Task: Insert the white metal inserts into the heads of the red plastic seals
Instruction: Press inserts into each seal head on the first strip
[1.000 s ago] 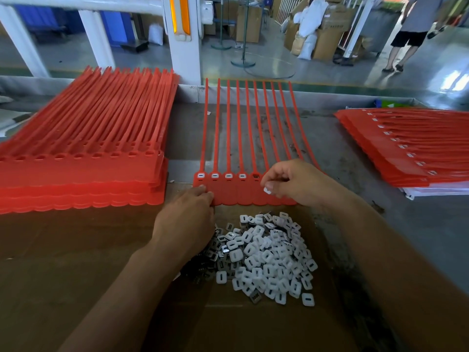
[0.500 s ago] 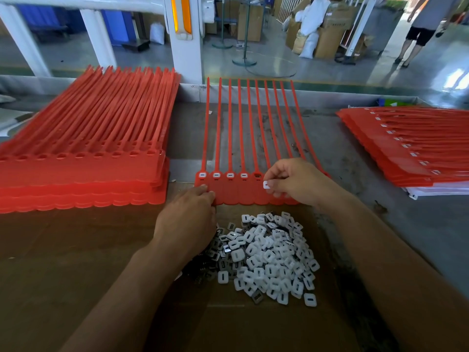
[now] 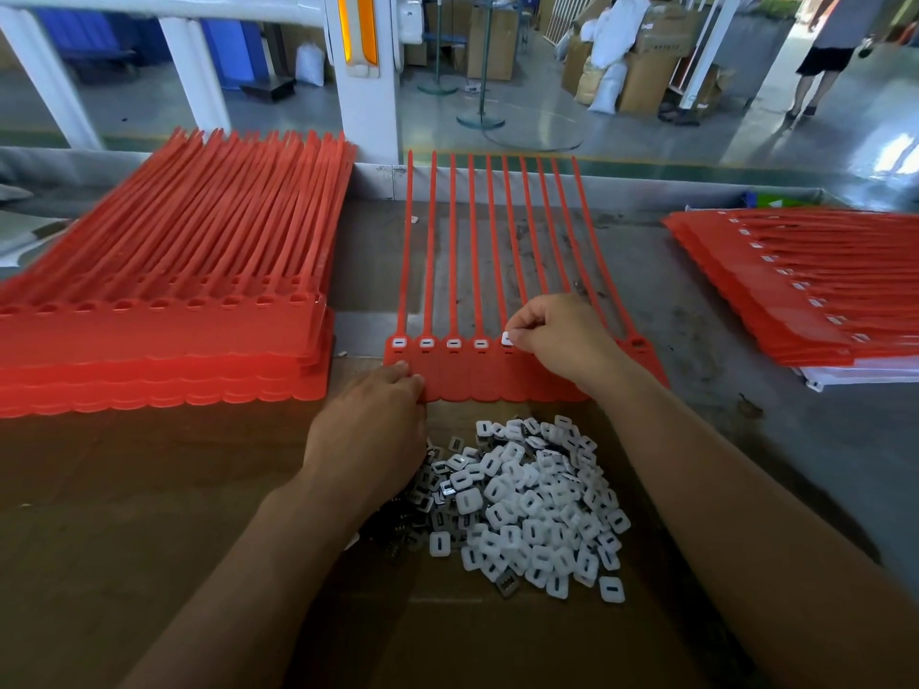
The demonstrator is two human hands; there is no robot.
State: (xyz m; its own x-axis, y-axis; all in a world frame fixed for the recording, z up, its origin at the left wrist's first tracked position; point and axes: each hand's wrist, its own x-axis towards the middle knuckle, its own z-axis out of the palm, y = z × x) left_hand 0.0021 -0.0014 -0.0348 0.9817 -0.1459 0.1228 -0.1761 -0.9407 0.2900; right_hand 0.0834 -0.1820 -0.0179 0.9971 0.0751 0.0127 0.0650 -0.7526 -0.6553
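1. I am pinching one small white square metal insert (image 3: 507, 339) between the thumb and fingertips of my right hand (image 3: 562, 340), and I seem to be seating it in the fifth head of the flat red plastic strip of joined seals (image 3: 497, 382).
2. My left hand (image 3: 370, 430) is bending its fingertips onto the strip's near edge (pinching or just pressing, I cannot tell).
3. Four heads left of my right hand are carrying inserts.
4. Next, I am judging, calls for pressing this one flush, then picking another from the loose heap of white inserts (image 3: 532, 504) between my wrists.
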